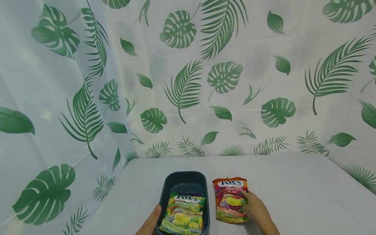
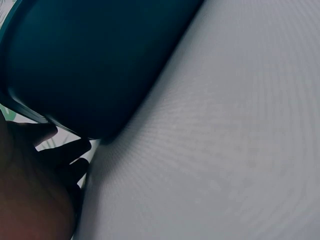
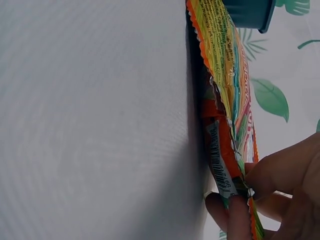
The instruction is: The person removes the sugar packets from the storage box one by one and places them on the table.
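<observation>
A dark teal plastic bin (image 1: 209, 209) stands on the white table. In it lies a green and yellow Fox's Spring Tea candy bag (image 1: 183, 215), with a bit of purple wrapper showing behind. My left hand (image 1: 151, 222) is at the bin's left side, and in the left wrist view its loosely extended fingers (image 2: 75, 150) touch the bin's edge. To the right of the bin is a red and orange Fox's Fruits candy bag (image 1: 230, 200). My right hand (image 1: 255, 209) pinches this bag's right edge between thumb and fingers; the right wrist view shows the barcode side.
The white tabletop (image 1: 305, 195) extends around the bin and to the right. White curtains (image 1: 252, 88) printed with green leaves rise behind the table and along its left side.
</observation>
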### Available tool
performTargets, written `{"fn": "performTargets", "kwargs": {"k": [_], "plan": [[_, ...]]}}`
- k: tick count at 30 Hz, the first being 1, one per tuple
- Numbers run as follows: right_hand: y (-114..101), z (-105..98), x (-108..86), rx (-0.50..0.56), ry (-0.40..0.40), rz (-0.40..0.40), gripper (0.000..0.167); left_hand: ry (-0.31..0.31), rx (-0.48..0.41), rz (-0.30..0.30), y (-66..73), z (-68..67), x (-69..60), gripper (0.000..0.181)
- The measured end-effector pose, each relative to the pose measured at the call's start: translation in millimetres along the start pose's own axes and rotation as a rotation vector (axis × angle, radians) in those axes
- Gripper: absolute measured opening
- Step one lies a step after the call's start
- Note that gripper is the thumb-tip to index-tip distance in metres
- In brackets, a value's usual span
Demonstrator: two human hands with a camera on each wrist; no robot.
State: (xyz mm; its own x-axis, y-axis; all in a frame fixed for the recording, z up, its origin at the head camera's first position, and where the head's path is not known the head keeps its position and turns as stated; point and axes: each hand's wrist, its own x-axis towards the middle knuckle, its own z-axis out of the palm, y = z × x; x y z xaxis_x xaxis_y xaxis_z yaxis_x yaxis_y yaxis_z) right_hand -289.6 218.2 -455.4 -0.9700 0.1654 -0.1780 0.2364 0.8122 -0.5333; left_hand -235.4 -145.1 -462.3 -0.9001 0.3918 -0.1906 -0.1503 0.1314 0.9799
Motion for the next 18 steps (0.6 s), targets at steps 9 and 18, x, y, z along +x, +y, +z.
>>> {"fn": "performTargets", "kwargs": {"k": [9,18], "plan": [[15,15,17.8,-0.091,-0.002,0.041,0.058,-0.02,-0.03,0.015,-3.1,-3.7,-2.8,0.086],[-4,-4,-11.4,-0.148,0.008,0.023,0.053,0.004,0.004,0.021,-2.3,-1.1,-0.6,0.085]]}}
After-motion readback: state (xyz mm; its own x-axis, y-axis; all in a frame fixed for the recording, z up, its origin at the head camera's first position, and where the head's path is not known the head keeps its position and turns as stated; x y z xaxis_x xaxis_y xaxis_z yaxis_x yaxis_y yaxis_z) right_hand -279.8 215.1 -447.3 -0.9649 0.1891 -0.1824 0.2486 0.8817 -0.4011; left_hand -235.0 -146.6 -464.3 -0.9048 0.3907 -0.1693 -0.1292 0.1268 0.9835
